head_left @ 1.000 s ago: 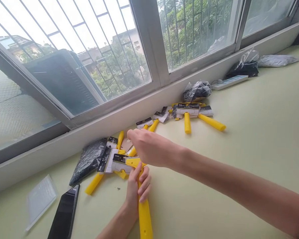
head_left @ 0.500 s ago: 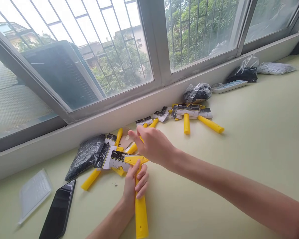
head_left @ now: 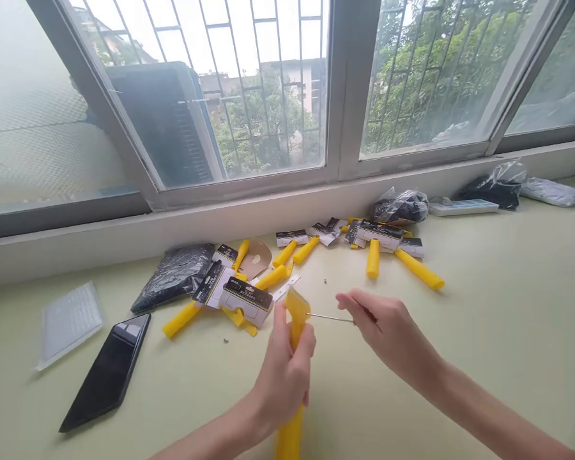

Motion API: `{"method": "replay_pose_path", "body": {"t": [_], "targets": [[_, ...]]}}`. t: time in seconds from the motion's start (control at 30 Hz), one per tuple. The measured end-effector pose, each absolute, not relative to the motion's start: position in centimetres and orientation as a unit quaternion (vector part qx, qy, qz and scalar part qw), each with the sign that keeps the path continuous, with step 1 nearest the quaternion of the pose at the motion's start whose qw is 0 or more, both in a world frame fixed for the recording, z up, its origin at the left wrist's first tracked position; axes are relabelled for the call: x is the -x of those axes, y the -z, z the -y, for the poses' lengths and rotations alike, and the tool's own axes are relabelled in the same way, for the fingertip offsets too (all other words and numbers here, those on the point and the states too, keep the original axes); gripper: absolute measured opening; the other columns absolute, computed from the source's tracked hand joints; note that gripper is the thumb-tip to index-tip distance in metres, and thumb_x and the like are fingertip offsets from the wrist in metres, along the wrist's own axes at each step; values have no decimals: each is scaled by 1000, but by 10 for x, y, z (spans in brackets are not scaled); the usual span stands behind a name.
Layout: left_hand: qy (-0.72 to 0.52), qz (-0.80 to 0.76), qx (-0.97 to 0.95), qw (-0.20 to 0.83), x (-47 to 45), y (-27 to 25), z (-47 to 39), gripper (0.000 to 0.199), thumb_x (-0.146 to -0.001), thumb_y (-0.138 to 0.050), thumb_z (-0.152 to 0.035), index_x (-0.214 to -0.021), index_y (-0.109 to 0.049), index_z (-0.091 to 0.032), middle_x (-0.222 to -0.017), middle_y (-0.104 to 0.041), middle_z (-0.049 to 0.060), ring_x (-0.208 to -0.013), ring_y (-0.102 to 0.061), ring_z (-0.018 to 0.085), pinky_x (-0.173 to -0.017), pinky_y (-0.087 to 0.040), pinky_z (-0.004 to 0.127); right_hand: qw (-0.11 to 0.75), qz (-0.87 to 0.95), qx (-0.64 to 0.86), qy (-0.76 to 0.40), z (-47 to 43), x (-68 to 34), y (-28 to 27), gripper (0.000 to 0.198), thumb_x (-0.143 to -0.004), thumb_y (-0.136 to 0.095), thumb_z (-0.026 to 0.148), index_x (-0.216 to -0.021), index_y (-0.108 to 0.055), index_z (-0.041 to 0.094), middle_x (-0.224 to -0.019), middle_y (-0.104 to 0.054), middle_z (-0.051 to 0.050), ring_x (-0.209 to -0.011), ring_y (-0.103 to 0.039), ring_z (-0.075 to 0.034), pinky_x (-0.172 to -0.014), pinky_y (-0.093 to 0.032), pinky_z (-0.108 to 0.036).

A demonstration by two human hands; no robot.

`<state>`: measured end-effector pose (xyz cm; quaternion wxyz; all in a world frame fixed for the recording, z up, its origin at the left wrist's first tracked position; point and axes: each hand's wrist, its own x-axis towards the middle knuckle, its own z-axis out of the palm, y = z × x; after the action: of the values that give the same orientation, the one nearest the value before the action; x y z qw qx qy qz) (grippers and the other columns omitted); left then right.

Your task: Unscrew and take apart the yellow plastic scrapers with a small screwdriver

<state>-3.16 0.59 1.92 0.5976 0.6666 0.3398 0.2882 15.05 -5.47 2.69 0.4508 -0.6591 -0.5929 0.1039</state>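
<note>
My left hand is wrapped around the handle of a yellow scraper, below its head. The scraper stands nearly upright, its head turned edge-on. Fingers closed, my right hand grips a thin metal rod, possibly a screwdriver or hex key; the gripped end is hidden in the fist. The rod's tip meets the side of the scraper's head. A small metal screw lies on the table left of my left hand, and another small metal piece lies beyond the rod.
Several yellow scrapers with black-and-white cards lie near the sill, more of them farther right. A black plastic bag, a phone and a clear packet are at left. Bags and a pale blue-and-white tray line the back right.
The scraper has turned from facing me to edge-on. My right hand has moved right, away from its head, so the rod now shows between them. The view has shifted and levelled.
</note>
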Motion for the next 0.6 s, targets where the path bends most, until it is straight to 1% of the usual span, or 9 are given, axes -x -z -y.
{"method": "replay_pose_path", "body": {"t": [0.03,0.07,0.13,0.2,0.27,0.33,0.43,0.5,0.6], "targets": [[-280,-332,-714,549,30,-20,0,23,-102,-42,-36,-123,-37,-29,-73,-46,-7,-47,-39,10,-44,-37,23,439,567,684,-136,63,-154,-16,41,-104,-40,50,-80,-59,23,-57,-33,6,-51,-29,-14,-52,-27,-28],[-272,-318,-761,495,28,-19,5,29,-100,-42,-30,-128,-34,-29,-75,-47,-5,-51,-41,12,-50,-36,25,433,539,703,-165,69,-157,-7,42,-104,-38,52,-80,-59,23,-55,-32,6,-50,-29,-14,-52,-27,-28],[-254,-289,-834,396,23,-14,12,43,-94,-46,-19,-133,-31,-27,-82,-52,-1,-58,-42,14,-55,-30,28,426,499,724,-212,76,-160,5,43,-102,-39,52,-74,-56,23,-59,-42,4,-52,-34,-14,-51,-29,-27],[-226,-274,-865,353,21,-5,16,50,-85,-50,-12,-130,-33,-24,-89,-55,3,-59,-41,15,-55,-25,29,429,492,715,-250,78,-160,8,40,-97,-46,51,-71,-55,22,-65,-50,2,-57,-40,-15,-53,-33,-27],[-222,-270,-862,366,21,3,17,49,-80,-53,-9,-124,-37,-24,-91,-54,4,-59,-40,15,-54,-22,28,446,494,686,-294,78,-156,6,36,-92,-54,52,-72,-56,22,-69,-51,1,-62,-42,-16,-57,-37,-27],[-244,-254,-845,401,24,7,18,43,-81,-54,-8,-119,-40,-24,-89,-54,4,-58,-39,15,-54,-23,28,466,477,659,-346,79,-150,3,36,-87,-60,55,-73,-58,22,-70,-49,1,-64,-41,-16,-60,-39,-28],[-281,-223,-830,426,29,10,19,38,-83,-54,-10,-116,-42,-24,-91,-55,5,-58,-37,15,-54,-24,29,478,433,652,-399,80,-147,2,39,-86,-65,56,-71,-55,21,-64,-42,3,-61,-36,-15,-58,-37,-27],[-280,-218,-835,420,29,11,19,34,-84,-53,-10,-114,-43,-24,-92,-55,6,-56,-34,15,-53,-23,30,483,412,659,-404,81,-152,2,37,-87,-66,55,-73,-55,22,-64,-40,3,-60,-33,-13,-56,-33,-25],[-281,-227,-847,391,27,16,16,30,-78,-55,-7,-101,-45,-24,-90,-51,5,-55,-27,14,-50,-18,29,520,362,676,-375,80,-166,-3,34,-86,-68,58,-88,-62,24,-71,-43,3,-62,-34,-12,-54,-32,-22]]}}
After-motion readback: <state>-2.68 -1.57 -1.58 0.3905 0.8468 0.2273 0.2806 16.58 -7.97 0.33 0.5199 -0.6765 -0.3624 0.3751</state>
